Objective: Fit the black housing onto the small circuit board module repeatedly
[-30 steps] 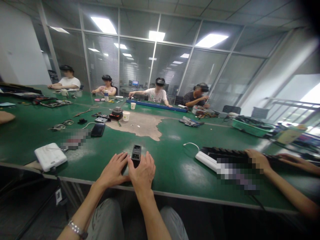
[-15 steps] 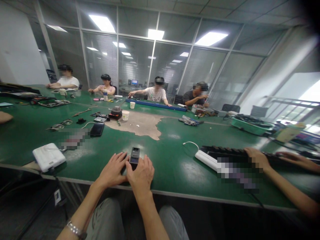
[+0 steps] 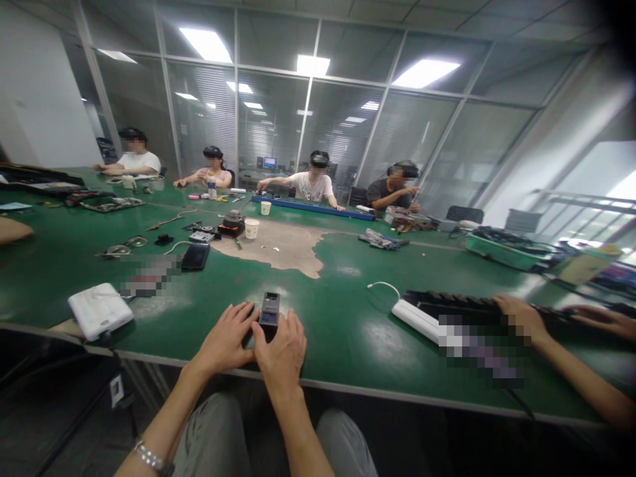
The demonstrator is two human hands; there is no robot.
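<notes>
On the green table (image 3: 348,324), we find a white box (image 3: 101,310) at left, two paper cups (image 3: 252,230) and a bottle (image 3: 212,190) farther back, and a green basket (image 3: 499,254) at far right.

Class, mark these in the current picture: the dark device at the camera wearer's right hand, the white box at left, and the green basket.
Dark device (image 3: 269,311), head view: its upper face.
White box (image 3: 101,309), head view: middle of its top.
Green basket (image 3: 503,254), head view: its near wall.
</notes>
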